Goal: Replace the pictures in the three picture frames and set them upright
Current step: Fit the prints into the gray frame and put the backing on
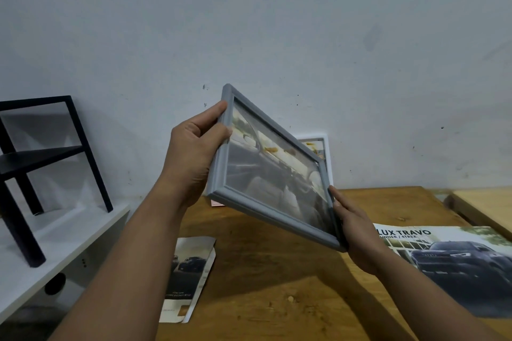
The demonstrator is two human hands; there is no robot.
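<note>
The person holds a grey picture frame (270, 171) in the air above the wooden table (277, 271), with its glass side turned toward the camera and the whole frame tilted, so the upper left corner is high and the lower right corner is low. The left hand (194, 152) grips the left edge near the top, the thumb lying on the front moulding and the fingers curled behind it. The right hand (357, 232) grips the lower right corner, thumb on the front and the other fingers hidden behind. Holding two opposite corners like this probably keeps the frame steady while the person looks at the picture inside, which seems to show a car interior. Since a picture is already behind the glass, this frame is likely checked before it is stood up, though one cannot tell if the back is closed. Behind it, a white frame (322, 149) stands upright against the wall (249, 36), so at least one frame looks finished. On the table lie a cut brochure piece (191, 274) and a car brochure (454, 260), likely the source of new pictures. A black stand (41, 152) rests on a white shelf (55, 246) at the left.
</note>
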